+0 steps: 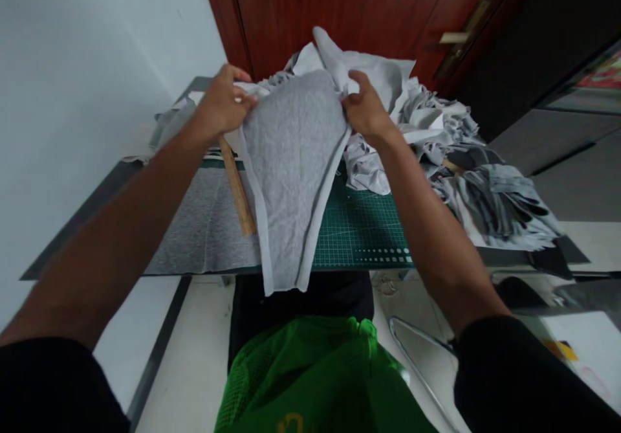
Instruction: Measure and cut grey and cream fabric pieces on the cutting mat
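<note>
Green mesh fabric [315, 381] fills the bottom of the view, closest to the camera, with black sleeves [524, 381] at either side. From there two bare forearms reach forward over the near edge of the table [72, 226].

Both hands are closed in a pinch grip on one grey fabric piece [291, 174]. Left hand [220, 106] holds its upper left corner, thumb on top; right hand [366, 112] holds the upper right corner the same way. Lifted by these corners, the piece hangs in a tapering shape, its narrow end dropping past the near edge of the table. Paler borders run down both long sides.

Under the piece lies a green cutting mat [359, 232] with a printed grid, reaching the near edge. A wooden ruler [237, 190] lies slantwise just below the left hand, partly behind the hanging piece. Another grey cloth [204, 232] lies flat toward the near left corner. Toward the far edge and right side sits a heap of grey offcuts [436, 129]. Behind it stands a dark red door [339, 6].

Judging from this, a good handling keeps both pinches level and equally taut, so the piece hangs without twist, and clear of the ruler and the heap, where it could snag.
</note>
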Tool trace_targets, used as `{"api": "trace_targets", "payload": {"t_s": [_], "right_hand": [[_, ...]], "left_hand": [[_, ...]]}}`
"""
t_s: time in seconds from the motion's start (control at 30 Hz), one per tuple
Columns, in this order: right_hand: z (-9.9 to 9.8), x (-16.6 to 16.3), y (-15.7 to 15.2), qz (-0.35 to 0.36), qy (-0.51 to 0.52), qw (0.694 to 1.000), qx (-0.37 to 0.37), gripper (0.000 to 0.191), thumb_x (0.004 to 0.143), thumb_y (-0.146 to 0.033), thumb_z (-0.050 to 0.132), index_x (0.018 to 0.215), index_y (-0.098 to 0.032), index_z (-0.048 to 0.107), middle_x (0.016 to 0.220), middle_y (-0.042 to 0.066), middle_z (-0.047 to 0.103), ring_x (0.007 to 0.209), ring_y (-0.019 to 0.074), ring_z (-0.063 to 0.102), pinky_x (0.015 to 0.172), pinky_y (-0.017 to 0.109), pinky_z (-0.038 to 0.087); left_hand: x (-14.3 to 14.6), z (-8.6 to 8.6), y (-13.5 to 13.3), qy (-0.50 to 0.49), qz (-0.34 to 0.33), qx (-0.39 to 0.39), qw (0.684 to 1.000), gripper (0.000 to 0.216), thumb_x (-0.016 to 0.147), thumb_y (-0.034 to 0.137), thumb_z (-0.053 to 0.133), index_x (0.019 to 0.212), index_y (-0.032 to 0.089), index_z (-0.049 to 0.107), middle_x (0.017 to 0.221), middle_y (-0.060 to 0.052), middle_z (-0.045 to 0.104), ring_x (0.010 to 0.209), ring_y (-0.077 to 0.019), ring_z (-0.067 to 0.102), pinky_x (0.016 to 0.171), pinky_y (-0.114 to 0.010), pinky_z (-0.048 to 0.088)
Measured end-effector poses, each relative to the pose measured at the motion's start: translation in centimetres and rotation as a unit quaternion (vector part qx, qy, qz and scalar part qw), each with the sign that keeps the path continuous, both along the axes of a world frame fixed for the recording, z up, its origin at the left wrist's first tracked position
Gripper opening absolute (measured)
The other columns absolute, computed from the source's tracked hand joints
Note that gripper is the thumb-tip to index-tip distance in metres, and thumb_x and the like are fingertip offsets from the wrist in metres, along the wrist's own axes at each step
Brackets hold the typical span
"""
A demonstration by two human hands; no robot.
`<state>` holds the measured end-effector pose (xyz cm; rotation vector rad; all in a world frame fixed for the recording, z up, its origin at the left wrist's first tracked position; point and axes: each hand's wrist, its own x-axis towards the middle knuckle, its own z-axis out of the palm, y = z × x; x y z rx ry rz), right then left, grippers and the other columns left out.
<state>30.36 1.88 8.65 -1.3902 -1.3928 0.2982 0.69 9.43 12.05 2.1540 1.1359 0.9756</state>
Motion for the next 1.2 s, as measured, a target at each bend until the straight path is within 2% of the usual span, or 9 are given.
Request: {"api": "trace_targets", "payload": {"t_s": [0.13, 0.2, 0.27, 0.33, 0.43, 0.63, 0.9, 1.07, 1.2], "right_hand": [[-7.3, -2.0, 0.5, 0.01, -0.109, 0.994, -0.024, 0.045, 0.099, -0.02, 0.066, 0.142, -0.017, 0.053, 0.136, 0.015, 0.066, 0.129, 0.0314, 0.065, 0.115, 0.054, 0.052], [-9.3, -2.1, -1.5, 0.042, -0.16, 0.986, 0.018, 0.04, 0.098, -0.018, 0.061, 0.138, -0.019, 0.056, 0.139, 0.017, 0.063, 0.125, 0.0309, 0.064, 0.111, 0.055, 0.053], [-10.4, -1.9, -4.0, 0.098, -0.193, 0.975, 0.053, 0.028, 0.098, -0.015, 0.054, 0.123, -0.022, 0.063, 0.118, 0.012, 0.068, 0.106, 0.028, 0.068, 0.1, 0.053, 0.057], [-11.0, -1.5, -6.2, 0.191, -0.239, 0.95, 0.057, 0.021, 0.097, -0.012, 0.052, 0.105, -0.025, 0.067, 0.103, 0.007, 0.069, 0.099, 0.0265, 0.067, 0.094, 0.049, 0.057], [-11.5, -1.6, -7.9, 0.283, -0.281, 0.916, 0.038, 0.023, 0.097, -0.012, 0.051, 0.102, -0.026, 0.069, 0.103, 0.006, 0.07, 0.1, 0.0266, 0.066, 0.093, 0.047, 0.055], [-11.8, -3.0, -7.3, 0.255, -0.333, 0.908, 0.002, 0.02, 0.098, -0.02, 0.056, 0.112, -0.02, 0.07, 0.116, 0.012, 0.067, 0.106, 0.0304, 0.059, 0.093, 0.048, 0.048], [-11.3, -2.3, -7.8, 0.164, -0.346, 0.923, -0.028, 0.008, 0.095, -0.028, 0.062, 0.092, -0.022, 0.067, 0.11, 0.011, 0.064, 0.105, 0.0317, 0.057, 0.094, 0.05, 0.047], [-10.5, -5.1, -9.2, 0.303, -0.332, 0.893, 0.022, 0.035, 0.103, -0.027, 0.054, 0.135, -0.026, 0.067, 0.138, 0.011, 0.067, 0.133, 0.0327, 0.057, 0.112, 0.057, 0.045], [-10.3, -7.9, -10.2, 0.402, -0.347, 0.847, 0.028, 0.034, 0.109, -0.032, 0.049, 0.134, -0.021, 0.069, 0.122, 0.012, 0.074, 0.119, 0.0294, 0.062, 0.105, 0.051, 0.049]], "left_hand": [[-1.7, -8.2, 0.4, 0.057, 0.004, 0.065, 0.996, 0.08, 0.082, 0.07, 0.081, 0.134, 0.015, 0.055, 0.119, 0.001, 0.067, 0.108, -0.0169, 0.042, 0.11, -0.038, 0.038], [-2.2, -10.3, -2.0, 0.103, -0.061, 0.117, 0.986, 0.056, 0.097, 0.05, 0.07, 0.138, 0.016, 0.055, 0.132, -0.006, 0.062, 0.117, -0.0223, 0.047, 0.114, -0.042, 0.039], [-2.2, -11.3, -4.8, 0.152, -0.177, 0.154, 0.96, 0.032, 0.104, 0.033, 0.056, 0.132, 0.018, 0.062, 0.132, -0.01, 0.062, 0.127, -0.0269, 0.051, 0.115, -0.045, 0.041], [-2.0, -11.6, -6.9, 0.201, -0.319, 0.166, 0.911, 0.025, 0.106, 0.025, 0.05, 0.123, 0.021, 0.068, 0.128, -0.009, 0.066, 0.127, -0.0264, 0.056, 0.113, -0.042, 0.045], [-1.7, -11.8, -7.6, 0.229, -0.406, 0.172, 0.868, 0.025, 0.106, 0.018, 0.048, 0.11, 0.023, 0.072, 0.116, -0.007, 0.072, 0.116, -0.0231, 0.064, 0.107, -0.037, 0.048], [-2.8, -12.5, -5.5, 0.198, -0.445, 0.072, 0.87, 0.027, 0.106, 0.019, 0.046, 0.104, 0.024, 0.073, 0.101, -0.003, 0.078, 0.095, -0.0177, 0.071, 0.096, -0.031, 0.052], [-4.6, -11.1, -5.3, 0.197, -0.474, 0.008, 0.858, 0.027, 0.098, 0.016, 0.049, 0.085, 0.025, 0.071, 0.078, -0.001, 0.072, 0.078, -0.0179, 0.066, 0.091, -0.035, 0.05], [-4.7, -10.3, -5.3, 0.191, -0.5, 0.011, 0.845, 0.036, 0.098, 0.018, 0.046, 0.062, 0.023, 0.053, 0.068, -0.003, 0.057, 0.071, -0.02, 0.055, 0.087, -0.038, 0.049], [-4.7, -10.0, -5.6, 0.187, -0.492, 0.009, 0.85, 0.039, 0.099, 0.02, 0.044, 0.06, 0.022, 0.048, 0.072, -0.005, 0.059, 0.076, -0.0216, 0.057, 0.087, -0.038, 0.049]]}}
